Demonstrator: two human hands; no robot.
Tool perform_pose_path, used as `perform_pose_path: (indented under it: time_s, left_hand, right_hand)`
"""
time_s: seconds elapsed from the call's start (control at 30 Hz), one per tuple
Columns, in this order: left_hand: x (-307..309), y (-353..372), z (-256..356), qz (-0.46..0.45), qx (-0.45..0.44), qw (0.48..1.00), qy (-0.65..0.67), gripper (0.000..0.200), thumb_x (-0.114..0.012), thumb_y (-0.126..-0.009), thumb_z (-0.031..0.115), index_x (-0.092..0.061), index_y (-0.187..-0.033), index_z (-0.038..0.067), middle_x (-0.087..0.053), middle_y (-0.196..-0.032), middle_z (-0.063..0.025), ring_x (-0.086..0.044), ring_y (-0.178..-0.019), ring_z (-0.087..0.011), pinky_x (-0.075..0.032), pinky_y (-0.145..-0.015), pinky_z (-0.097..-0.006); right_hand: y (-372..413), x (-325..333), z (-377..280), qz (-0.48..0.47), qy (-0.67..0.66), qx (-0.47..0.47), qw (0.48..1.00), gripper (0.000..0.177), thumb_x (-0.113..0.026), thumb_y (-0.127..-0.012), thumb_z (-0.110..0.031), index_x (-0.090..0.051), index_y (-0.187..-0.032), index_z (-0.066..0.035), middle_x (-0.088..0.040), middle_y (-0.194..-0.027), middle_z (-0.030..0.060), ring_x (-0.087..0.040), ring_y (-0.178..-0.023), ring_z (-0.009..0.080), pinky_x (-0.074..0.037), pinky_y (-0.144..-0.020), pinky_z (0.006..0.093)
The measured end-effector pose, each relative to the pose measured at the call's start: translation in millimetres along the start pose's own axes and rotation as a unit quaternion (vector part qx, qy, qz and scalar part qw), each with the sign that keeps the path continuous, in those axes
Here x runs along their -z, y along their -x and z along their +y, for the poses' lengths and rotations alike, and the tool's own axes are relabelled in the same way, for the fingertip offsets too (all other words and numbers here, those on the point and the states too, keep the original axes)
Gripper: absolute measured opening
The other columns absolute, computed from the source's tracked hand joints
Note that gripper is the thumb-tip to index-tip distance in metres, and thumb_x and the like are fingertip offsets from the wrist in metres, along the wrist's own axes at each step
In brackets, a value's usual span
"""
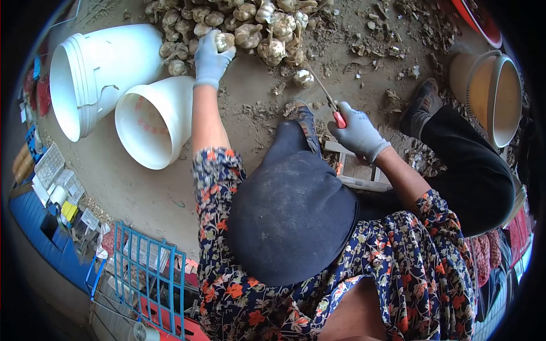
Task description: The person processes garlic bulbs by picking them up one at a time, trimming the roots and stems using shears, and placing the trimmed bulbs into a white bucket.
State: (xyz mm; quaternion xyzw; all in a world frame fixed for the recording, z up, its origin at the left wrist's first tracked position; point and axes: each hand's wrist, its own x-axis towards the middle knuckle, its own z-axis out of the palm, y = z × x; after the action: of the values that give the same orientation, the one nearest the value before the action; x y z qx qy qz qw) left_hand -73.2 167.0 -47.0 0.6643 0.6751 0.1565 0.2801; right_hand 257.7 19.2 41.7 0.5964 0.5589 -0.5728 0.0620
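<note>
My left hand (211, 63), in a grey glove, has its fingers closed around a garlic bulb (225, 41) at the edge of a garlic pile (248, 35). My right hand (358, 132), also gloved, grips red-handled shears (339, 118). Their long, thin metal end points up and left, toward the pile. Close to that tip, a loose pale garlic bulb (303, 78) lies on the ground. Whether the shears' blades are apart is hard to make out.
Two white buckets (120, 57) (183, 108) lie on their sides at the left. A beige bucket (476, 85) stands right, near a red basin (480, 23). Dry trimmings (387, 48) litter the ground. A dark cloth-covered knee (290, 221) fills the middle. A blue rack (151, 267) is lower left.
</note>
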Motion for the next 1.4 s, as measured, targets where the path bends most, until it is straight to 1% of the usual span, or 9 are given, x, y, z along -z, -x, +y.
perform_pose_path:
  time_s: [0.03,0.2,0.6,0.73,0.87,1.0,1.1,1.2,1.4]
  left_hand:
    - [5.4,14.9,7.0,0.046,0.021,0.979,0.196,0.053,-0.076,-0.072,0.011,-0.055,-0.119,0.003,-0.063,-0.110,-0.0074,-0.062,-0.095,-0.0163,-0.051,-0.083,-0.0297]
    - [33.5,83.8,99.5,-0.022,0.074,0.897,0.435,0.056,-0.076,-0.075,0.005,-0.050,-0.125,-0.006,-0.062,-0.108,-0.0066,-0.059,-0.093,-0.0101,-0.050,-0.082,-0.0234]
    - [14.8,114.3,116.4,-0.033,-0.058,0.947,0.314,0.056,-0.081,-0.067,0.012,-0.060,-0.117,-0.003,-0.064,-0.104,-0.0062,-0.060,-0.093,-0.0108,-0.051,-0.083,-0.0261]
    - [0.9,119.6,130.0,-0.087,0.054,0.833,0.544,0.052,-0.073,-0.076,0.005,-0.053,-0.123,-0.004,-0.062,-0.096,-0.0038,-0.061,-0.083,-0.0135,-0.050,-0.079,-0.0260]
    - [-5.8,115.4,120.4,-0.119,0.015,0.721,0.682,0.053,-0.068,-0.080,0.010,-0.046,-0.126,-0.002,-0.059,-0.108,-0.0117,-0.060,-0.093,-0.0215,-0.054,-0.084,-0.0315]
    - [-15.2,114.5,112.5,-0.148,0.011,0.668,0.729,0.049,-0.065,-0.081,0.008,-0.045,-0.125,-0.001,-0.057,-0.105,-0.0117,-0.059,-0.095,-0.0233,-0.053,-0.086,-0.0339]
    - [-14.9,121.0,121.8,-0.116,0.059,0.701,0.701,0.041,-0.064,-0.080,0.008,-0.046,-0.116,0.001,-0.058,-0.098,-0.0124,-0.060,-0.084,-0.0214,-0.053,-0.074,-0.0344]
    - [-16.7,123.8,123.9,-0.126,0.086,0.739,0.656,0.037,-0.063,-0.083,0.012,-0.047,-0.116,0.002,-0.057,-0.097,-0.0098,-0.059,-0.082,-0.0188,-0.051,-0.069,-0.0321]
    - [8.8,132.6,99.7,0.033,0.067,0.797,0.600,0.027,-0.062,-0.084,0.008,-0.051,-0.108,0.005,-0.059,-0.100,-0.0117,-0.058,-0.069,-0.0118,-0.046,-0.055,-0.0229]
  right_hand:
    - [-3.5,-1.3,-3.8,0.031,0.028,0.030,0.999,0.035,-0.058,-0.083,-0.027,-0.047,-0.103,-0.001,-0.061,-0.091,0.0279,-0.060,-0.092,0.0422,-0.046,-0.082,0.0458]
    - [-13.5,-7.2,-31.5,0.220,0.143,0.161,0.951,0.039,-0.061,-0.082,-0.024,-0.046,-0.112,-0.004,-0.058,-0.091,0.0213,-0.059,-0.087,0.0391,-0.047,-0.076,0.0480]
    - [5.1,5.5,-20.8,0.204,0.279,0.207,0.915,0.035,-0.063,-0.083,-0.031,-0.047,-0.101,-0.007,-0.061,-0.082,0.0154,-0.063,-0.078,0.0358,-0.047,-0.071,0.0473]
    - [-0.9,-3.4,-11.7,0.193,0.133,0.179,0.956,0.030,-0.060,-0.086,-0.029,-0.045,-0.092,-0.004,-0.062,-0.072,0.0220,-0.063,-0.071,0.0415,-0.049,-0.062,0.0501]
    - [7.2,-7.8,6.8,0.146,0.006,0.083,0.986,0.037,-0.058,-0.087,-0.036,-0.048,-0.098,-0.002,-0.063,-0.087,0.0260,-0.061,-0.088,0.0443,-0.048,-0.079,0.0484]
    - [20.9,2.4,6.6,0.039,-0.051,0.073,0.995,0.046,-0.066,-0.083,-0.035,-0.050,-0.108,0.001,-0.061,-0.094,0.0241,-0.062,-0.089,0.0347,-0.047,-0.080,0.0391]
    - [14.4,-2.5,-5.1,-0.003,-0.137,0.126,0.982,0.049,-0.065,-0.086,-0.037,-0.051,-0.113,0.001,-0.063,-0.094,0.0159,-0.059,-0.089,0.0193,-0.047,-0.081,0.0354]
    - [2.7,3.6,-19.0,-0.045,-0.135,0.147,0.979,0.049,-0.064,-0.083,-0.044,-0.054,-0.102,-0.001,-0.061,-0.105,0.0237,-0.061,-0.100,0.0334,-0.045,-0.086,0.0404]
    - [2.6,-6.6,8.2,-0.049,-0.213,0.102,0.971,0.027,-0.063,-0.082,-0.026,-0.055,-0.088,0.000,-0.056,-0.065,0.0090,-0.058,-0.065,0.0167,-0.049,-0.064,0.0348]
